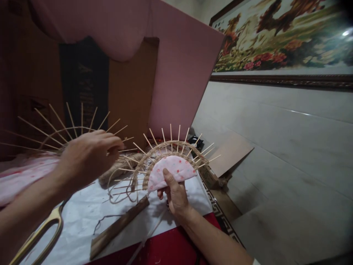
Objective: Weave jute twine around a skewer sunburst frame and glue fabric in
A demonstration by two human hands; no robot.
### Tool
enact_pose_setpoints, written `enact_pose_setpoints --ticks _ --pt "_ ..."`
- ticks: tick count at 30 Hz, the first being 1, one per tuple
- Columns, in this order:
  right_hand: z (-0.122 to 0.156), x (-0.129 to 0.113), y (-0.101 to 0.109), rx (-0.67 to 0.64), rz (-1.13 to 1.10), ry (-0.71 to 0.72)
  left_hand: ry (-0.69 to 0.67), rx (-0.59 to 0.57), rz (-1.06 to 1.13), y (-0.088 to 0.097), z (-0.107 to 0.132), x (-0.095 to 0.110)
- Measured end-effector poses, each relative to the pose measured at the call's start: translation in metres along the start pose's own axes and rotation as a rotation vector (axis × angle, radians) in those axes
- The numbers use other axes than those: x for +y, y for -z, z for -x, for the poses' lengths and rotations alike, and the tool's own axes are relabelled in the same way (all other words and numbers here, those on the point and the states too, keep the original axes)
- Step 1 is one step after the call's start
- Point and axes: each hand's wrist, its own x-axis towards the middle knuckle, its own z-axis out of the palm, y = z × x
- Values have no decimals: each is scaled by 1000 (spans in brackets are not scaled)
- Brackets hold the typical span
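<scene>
As the right hand (pixel 178 195) is clamping a woven fan (pixel 171 167) above white sheeting (pixel 77 217), slack cord (pixel 117 203) at left is risking snags on jutting sticks (pixel 171 135), any finger grip by the left hand (pixel 91 151) unclear.

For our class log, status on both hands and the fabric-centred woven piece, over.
Right hand: holding woven piece by its fabric. Left hand: raised, fingers curled, contents unclear. Scissors, wooden stick nearby; seemingly not in the way.

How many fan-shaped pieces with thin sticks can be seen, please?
2: one piece is held in the right hand; the other piece is at the left, partly hidden behind the left hand.
</scene>
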Motion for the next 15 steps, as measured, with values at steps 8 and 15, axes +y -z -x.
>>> enact_pose_setpoints --ticks 8,15 --pt "2 -7 -4 -82 43 8 -89 -171 310 -33 8 83" --pt "-2 0 -9 -11 32 67 113 -104 394 -70 -11 108"
